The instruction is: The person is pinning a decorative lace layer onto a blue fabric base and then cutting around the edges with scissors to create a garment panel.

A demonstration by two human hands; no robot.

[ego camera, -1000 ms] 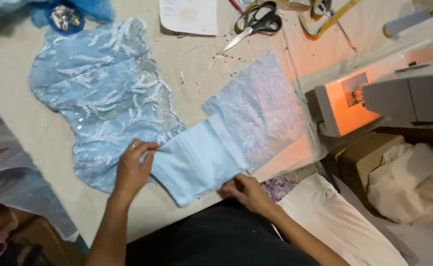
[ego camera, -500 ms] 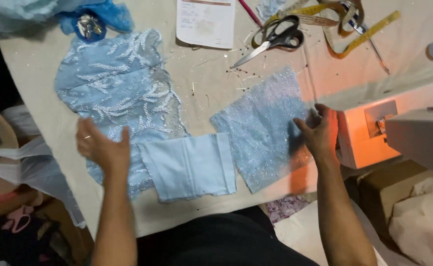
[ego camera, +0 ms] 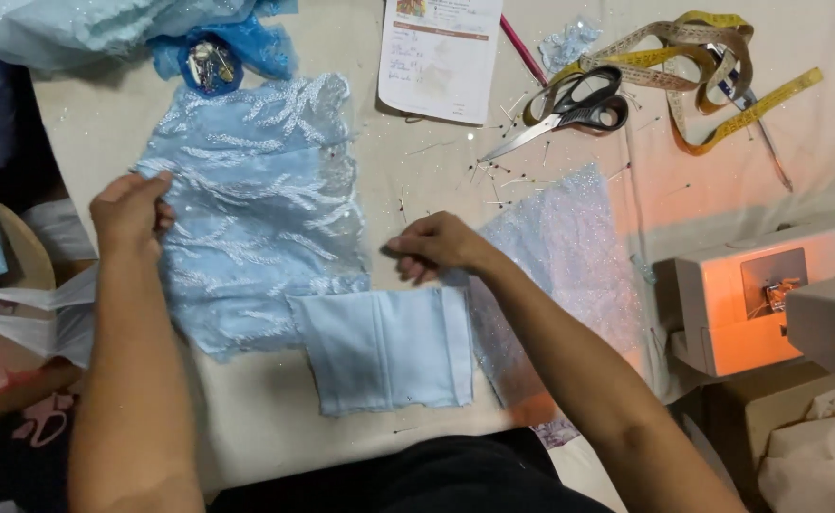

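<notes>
Left hand: my left hand [ego camera: 132, 211] is pinching the left edge of the embroidered lace panel [ego camera: 256, 199], fingers curled closed on the fabric.
Right hand: my right hand [ego camera: 433, 246] is hovering loosely curled just above the table, between the lace panel and the glittery tulle piece [ego camera: 569, 256]; I cannot tell whether it is gripping anything.
Lace panel: it is lying flat on the beige table [ego camera: 417, 171], pale blue with silvery branching stitching, its lower corner overlapping the plain blue lining piece [ego camera: 389, 347].
Lining piece: it is sitting at the table's near edge, touching the tulle on its right side.
Tools: scissors [ego camera: 569, 104] and a yellow measuring tape [ego camera: 712, 57] are lying at the far side, with pins scattered around.
Paper: a printed slip [ego camera: 441, 57] is resting beside the scissors.
Sewing machine: the white sewing machine [ego camera: 769, 304] is standing to my right, lit orange.
</notes>
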